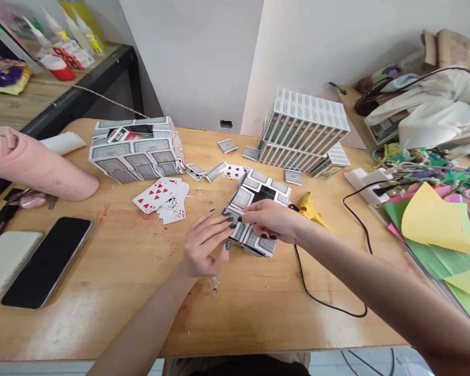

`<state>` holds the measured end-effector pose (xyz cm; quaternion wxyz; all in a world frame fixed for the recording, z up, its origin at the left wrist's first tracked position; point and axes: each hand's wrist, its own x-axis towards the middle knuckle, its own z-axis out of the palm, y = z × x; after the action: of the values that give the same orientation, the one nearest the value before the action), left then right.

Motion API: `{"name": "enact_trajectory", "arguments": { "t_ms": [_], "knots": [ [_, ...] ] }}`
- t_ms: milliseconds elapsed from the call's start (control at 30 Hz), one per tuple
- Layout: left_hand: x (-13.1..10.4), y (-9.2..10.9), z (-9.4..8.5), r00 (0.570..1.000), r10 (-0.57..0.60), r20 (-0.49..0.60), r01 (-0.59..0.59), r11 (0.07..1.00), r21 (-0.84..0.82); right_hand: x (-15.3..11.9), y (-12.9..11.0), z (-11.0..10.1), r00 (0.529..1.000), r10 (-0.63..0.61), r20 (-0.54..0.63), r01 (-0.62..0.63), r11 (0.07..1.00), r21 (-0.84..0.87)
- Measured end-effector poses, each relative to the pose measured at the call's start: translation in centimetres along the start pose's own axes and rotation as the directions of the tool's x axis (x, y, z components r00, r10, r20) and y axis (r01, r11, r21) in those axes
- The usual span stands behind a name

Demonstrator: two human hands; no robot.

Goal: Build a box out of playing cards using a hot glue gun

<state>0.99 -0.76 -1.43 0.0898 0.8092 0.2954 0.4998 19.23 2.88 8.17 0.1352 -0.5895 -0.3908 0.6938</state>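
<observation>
A box covered in grey-patterned playing cards point(243, 198) sits on the table before me, with a dark opening in its top. My left hand point(206, 243) holds the left edge of this box, its fingers on the top and its thumb lower at the side. From the right, my right hand point(276, 216) pinches at the same edge, fingertips close to the left ones and the other fingers curled. What lies exactly under the fingertips is hidden. Beside the left hand are loose face-up playing cards point(156, 196). Folded cards point(216, 171) lie behind the box.
A larger card-covered box point(137, 151) stands at back left. Stacked card packs point(303, 125) rise at back right. A yellow glue gun point(311, 209) with a black cord point(303, 277) lies right, near a power strip point(366, 185). A phone point(49, 261) and pink roll point(43, 164) lie left.
</observation>
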Motion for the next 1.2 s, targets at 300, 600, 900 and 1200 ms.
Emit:
{"name": "enact_trajectory", "arguments": {
  "t_ms": [300, 600, 900, 1200],
  "knots": [
    [-1.2, -0.7, 1.0, 0.861, -0.504, -0.065, 0.461, 0.828, -0.319, 0.9, 0.1, 0.1, 1.000, 0.027, -0.007, -0.028, 0.976, -0.217],
    [-1.0, -0.7, 2.5, 0.748, -0.657, 0.096, 0.583, 0.582, -0.566, 1.6, -0.2, 1.3, 0.992, -0.017, -0.125, -0.036, 0.912, -0.409],
    [-0.7, -0.5, 2.3, 0.695, -0.704, 0.143, 0.620, 0.488, -0.615, 1.2, -1.0, -0.6, 0.999, 0.045, -0.029, -0.052, 0.934, -0.354],
    [-0.7, -0.6, 2.2, 0.699, -0.699, 0.151, 0.633, 0.506, -0.586, 0.7, -0.3, -0.6, 0.981, -0.160, -0.106, 0.083, 0.853, -0.516]
  ]
}}
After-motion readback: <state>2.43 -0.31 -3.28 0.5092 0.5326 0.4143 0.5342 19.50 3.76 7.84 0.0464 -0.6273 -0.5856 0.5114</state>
